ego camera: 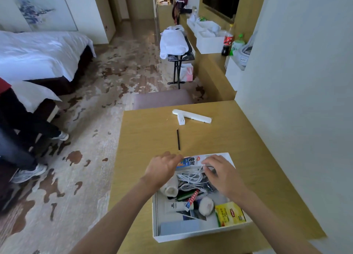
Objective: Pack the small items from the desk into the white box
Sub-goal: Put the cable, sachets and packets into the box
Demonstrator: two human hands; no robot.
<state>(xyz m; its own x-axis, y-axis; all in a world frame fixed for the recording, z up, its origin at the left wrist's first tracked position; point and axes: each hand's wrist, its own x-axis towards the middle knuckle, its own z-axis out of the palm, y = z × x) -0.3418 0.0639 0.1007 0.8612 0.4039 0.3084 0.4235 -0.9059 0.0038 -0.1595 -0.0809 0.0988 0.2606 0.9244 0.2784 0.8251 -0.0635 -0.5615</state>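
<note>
A white box [191, 235] stands on the near end of the wooden desk [149, 131], packed with several small items: a coiled white cable [191, 178], a blue and white carton [186, 163], a yellow tea box [230, 213], a white tube [174, 206] and a rolled white cloth [171, 189]. My right hand [219, 172] hovers over the box's far right part and pinches a strand of the cable. My left hand [162, 167] hangs over the far left corner with fingers loosely curled, holding nothing. On the desk beyond lie a black pen [178, 139] and a white bar-shaped device [193, 116] with a small white plug [181, 119].
A padded stool [162, 98] stands at the desk's far edge. A wall [296, 81] runs along the right side. Left of the desk, a person's legs and shoes [30, 172] sit on patterned carpet near a bed [38, 53]. A luggage rack [176, 49] stands farther back.
</note>
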